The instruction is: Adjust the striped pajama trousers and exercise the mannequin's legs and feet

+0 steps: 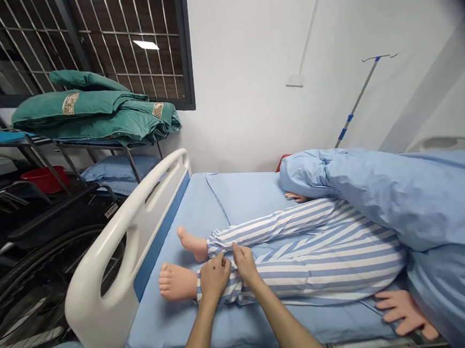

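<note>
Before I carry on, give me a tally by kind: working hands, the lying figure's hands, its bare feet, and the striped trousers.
Working hands: 2
Figure's hands: 2, one mostly covered
Bare feet: 2
Striped trousers: 1 pair
Total: 7, counting the trousers as one

Open from above over the striped pajama trousers [315,261], and passable across the blue bed sheet [245,189] beyond the far trouser leg. Tight between the two legs, with the left hand [216,276] and right hand [245,262] crowding the shins. Walled off leftward by the white footboard [142,229], just past the bare feet [178,282]; blocked rightward by the bunched quilt [371,200].
</note>
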A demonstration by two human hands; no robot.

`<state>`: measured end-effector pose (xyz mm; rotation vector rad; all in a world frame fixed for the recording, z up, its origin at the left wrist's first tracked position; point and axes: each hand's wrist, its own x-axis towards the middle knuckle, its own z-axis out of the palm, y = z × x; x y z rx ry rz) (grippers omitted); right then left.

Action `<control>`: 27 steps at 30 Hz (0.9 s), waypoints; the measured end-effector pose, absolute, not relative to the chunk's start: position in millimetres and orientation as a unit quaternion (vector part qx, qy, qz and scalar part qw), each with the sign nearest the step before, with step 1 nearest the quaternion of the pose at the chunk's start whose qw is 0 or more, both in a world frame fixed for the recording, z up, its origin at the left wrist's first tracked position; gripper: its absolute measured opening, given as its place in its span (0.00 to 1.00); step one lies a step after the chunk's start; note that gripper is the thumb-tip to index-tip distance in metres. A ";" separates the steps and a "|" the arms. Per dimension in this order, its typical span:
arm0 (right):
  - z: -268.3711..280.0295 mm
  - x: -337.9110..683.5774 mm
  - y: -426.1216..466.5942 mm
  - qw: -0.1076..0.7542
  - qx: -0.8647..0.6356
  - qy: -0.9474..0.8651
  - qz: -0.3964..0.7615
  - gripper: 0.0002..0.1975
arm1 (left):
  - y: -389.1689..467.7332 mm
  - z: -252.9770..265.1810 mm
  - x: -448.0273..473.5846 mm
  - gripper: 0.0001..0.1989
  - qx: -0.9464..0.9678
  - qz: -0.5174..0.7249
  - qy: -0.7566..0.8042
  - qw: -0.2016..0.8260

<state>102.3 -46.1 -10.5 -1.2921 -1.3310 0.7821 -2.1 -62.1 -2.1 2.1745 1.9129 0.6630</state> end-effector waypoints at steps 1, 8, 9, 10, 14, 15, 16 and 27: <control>-11.8 104.3 -45.6 0.534 -0.544 -0.558 0.328 0.20 | -61.2 -1.1 -1.7 0.11 0.722 0.244 0.640 0.098; -8.9 100.3 -44.0 0.539 -0.533 -0.578 0.303 0.22 | -52.3 27.5 17.3 0.14 0.578 0.492 0.566 0.323; -8.8 100.5 -44.2 0.542 -0.530 -0.578 0.303 0.22 | -52.6 29.0 22.0 0.14 0.557 0.516 0.551 0.346; -8.8 101.0 -44.7 0.545 -0.530 -0.574 0.304 0.22 | -53.4 28.3 26.3 0.15 0.539 0.532 0.543 0.362; -9.5 100.6 -47.6 0.552 -0.542 -0.558 0.301 0.21 | -56.7 8.6 33.2 0.14 0.534 0.520 0.573 0.341; -9.1 99.5 -48.1 0.552 -0.544 -0.557 0.300 0.21 | -56.9 2.9 32.5 0.15 0.546 0.508 0.579 0.330; -8.2 98.5 -48.2 0.549 -0.545 -0.558 0.300 0.21 | -56.7 -1.6 31.3 0.15 0.558 0.498 0.580 0.324; 6.3 153.2 -53.2 0.529 -0.560 -0.571 0.284 0.21 | -61.0 0.1 33.4 0.17 0.639 0.429 0.570 0.287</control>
